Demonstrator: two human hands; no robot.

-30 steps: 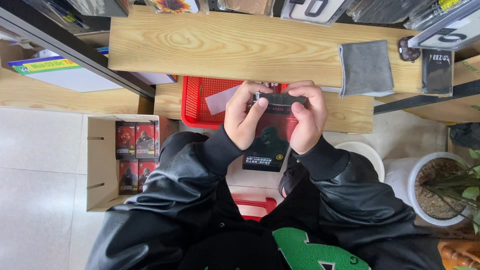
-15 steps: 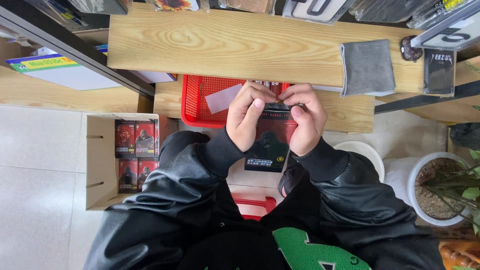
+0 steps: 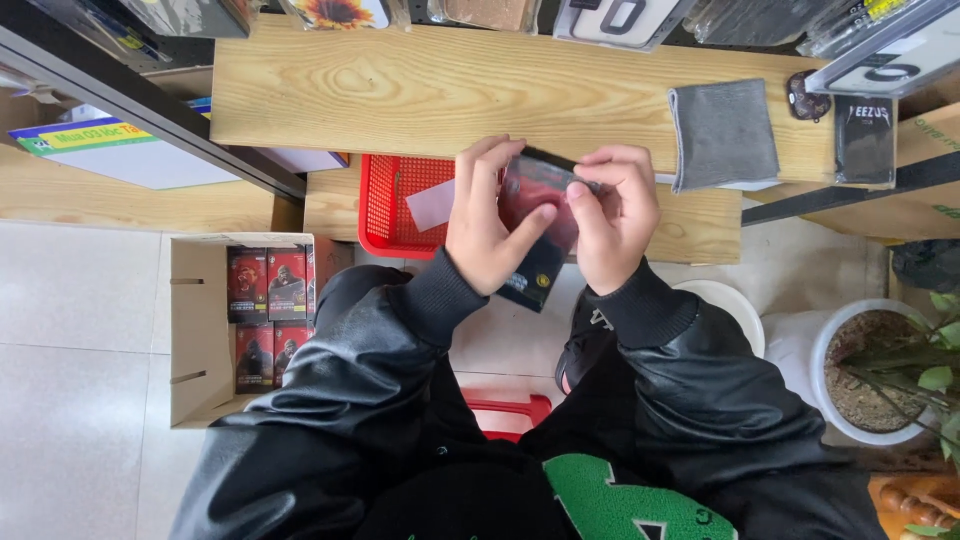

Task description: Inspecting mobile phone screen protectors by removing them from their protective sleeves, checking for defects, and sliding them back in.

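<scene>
A flat dark red and black package (image 3: 536, 232) with a gorilla picture is held between both hands above my lap, tilted to the left. My left hand (image 3: 484, 228) grips its left side, thumb across the front. At its upper right corner my right hand (image 3: 617, 222) pinches the top edge. Behind the hands a red plastic basket (image 3: 392, 205) sits on the low wooden shelf (image 3: 700, 228), with a pale slip of paper (image 3: 432, 203) lying in it. Black sleeves cover both arms.
An open cardboard box (image 3: 190, 330) with several matching red packages stands on the floor at left. A grey cloth (image 3: 722, 135) and a black pouch (image 3: 864, 140) lie on the upper wooden shelf. White plant pots (image 3: 835, 375) stand at right. A red stool (image 3: 505, 410) is under me.
The package was upright and facing me; it has been lifted and tilted to the left. Both hands rose with it, and the left thumb moved across its front.
</scene>
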